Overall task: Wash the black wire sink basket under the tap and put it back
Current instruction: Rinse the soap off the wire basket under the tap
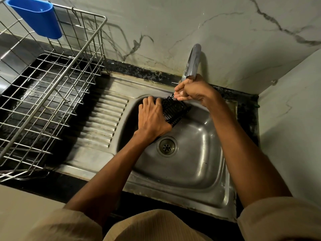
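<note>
Fingers [148,103] of the left hand [152,119] are curled round the black wire basket [175,110]; the right hand [194,91] pinches its upper end below the tap [192,63]. Washing is judged underway; turning is called for next.

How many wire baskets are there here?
2: the black wire basket held over the sink by both hands, and a large metal rack on the counter, left.

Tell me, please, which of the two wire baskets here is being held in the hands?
The small black wire basket over the steel sink; the large silver wire dish rack sits untouched on the counter.
</note>
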Action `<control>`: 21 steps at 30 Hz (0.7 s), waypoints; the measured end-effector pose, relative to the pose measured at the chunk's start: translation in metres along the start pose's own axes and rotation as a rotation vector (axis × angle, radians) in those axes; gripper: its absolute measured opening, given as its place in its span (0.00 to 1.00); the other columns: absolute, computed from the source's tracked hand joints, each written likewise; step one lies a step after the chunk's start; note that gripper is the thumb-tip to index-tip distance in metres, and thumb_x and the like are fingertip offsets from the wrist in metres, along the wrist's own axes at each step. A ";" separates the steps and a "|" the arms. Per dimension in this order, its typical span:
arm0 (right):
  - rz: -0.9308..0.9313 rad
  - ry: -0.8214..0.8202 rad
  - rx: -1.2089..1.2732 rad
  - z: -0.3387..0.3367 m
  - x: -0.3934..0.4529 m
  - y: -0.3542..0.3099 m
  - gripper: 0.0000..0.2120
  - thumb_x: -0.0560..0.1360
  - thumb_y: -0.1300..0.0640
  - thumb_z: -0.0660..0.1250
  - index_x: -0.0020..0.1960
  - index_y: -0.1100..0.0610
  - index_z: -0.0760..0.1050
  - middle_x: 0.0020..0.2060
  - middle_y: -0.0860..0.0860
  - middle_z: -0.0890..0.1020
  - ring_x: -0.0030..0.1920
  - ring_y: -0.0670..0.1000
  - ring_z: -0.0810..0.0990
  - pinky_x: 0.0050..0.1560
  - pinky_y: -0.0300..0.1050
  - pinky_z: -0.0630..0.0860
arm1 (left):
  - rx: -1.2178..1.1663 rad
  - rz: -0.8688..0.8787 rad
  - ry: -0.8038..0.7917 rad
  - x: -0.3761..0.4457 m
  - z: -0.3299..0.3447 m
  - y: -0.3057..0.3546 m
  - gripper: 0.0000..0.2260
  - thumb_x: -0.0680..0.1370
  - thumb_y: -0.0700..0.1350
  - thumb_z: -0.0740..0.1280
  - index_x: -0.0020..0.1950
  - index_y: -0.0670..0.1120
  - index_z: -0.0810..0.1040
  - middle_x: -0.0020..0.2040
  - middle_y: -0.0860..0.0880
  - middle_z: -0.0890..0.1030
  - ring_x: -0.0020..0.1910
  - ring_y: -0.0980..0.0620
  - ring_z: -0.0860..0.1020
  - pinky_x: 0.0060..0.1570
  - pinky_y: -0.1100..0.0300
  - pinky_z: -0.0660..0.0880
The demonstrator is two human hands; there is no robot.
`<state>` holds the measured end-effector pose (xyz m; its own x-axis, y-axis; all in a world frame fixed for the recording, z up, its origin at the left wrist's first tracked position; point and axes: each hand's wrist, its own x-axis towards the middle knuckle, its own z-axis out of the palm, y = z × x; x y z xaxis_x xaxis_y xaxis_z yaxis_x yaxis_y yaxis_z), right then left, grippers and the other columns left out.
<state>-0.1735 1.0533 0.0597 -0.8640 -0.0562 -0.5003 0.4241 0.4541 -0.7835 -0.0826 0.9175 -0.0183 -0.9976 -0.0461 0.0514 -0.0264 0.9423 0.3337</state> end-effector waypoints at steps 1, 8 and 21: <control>0.003 -0.009 -0.014 -0.002 -0.002 -0.001 0.13 0.77 0.74 0.57 0.56 0.73 0.77 0.53 0.70 0.81 0.47 0.61 0.84 0.45 0.45 0.82 | 0.016 0.015 0.008 0.001 0.002 0.000 0.40 0.62 0.67 0.71 0.66 0.43 0.74 0.59 0.41 0.73 0.58 0.42 0.71 0.57 0.48 0.71; 0.049 -0.115 -0.144 -0.007 -0.007 -0.005 0.15 0.78 0.75 0.56 0.61 0.74 0.75 0.56 0.70 0.80 0.55 0.64 0.83 0.38 0.40 0.81 | 0.094 0.115 -0.018 0.006 0.009 0.002 0.43 0.62 0.66 0.74 0.70 0.45 0.72 0.60 0.43 0.73 0.59 0.43 0.70 0.55 0.51 0.68; -0.166 -0.169 -0.441 -0.017 0.007 0.014 0.20 0.71 0.70 0.71 0.61 0.59 0.79 0.54 0.58 0.83 0.55 0.54 0.83 0.60 0.50 0.79 | -0.077 0.345 -0.104 0.020 -0.001 -0.003 0.43 0.65 0.57 0.76 0.76 0.45 0.68 0.66 0.43 0.73 0.64 0.43 0.70 0.63 0.51 0.65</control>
<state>-0.1783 1.0748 0.0511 -0.8387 -0.2863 -0.4633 0.0979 0.7577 -0.6453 -0.1028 0.9135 -0.0176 -0.9482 0.3078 0.0787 0.3139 0.8688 0.3830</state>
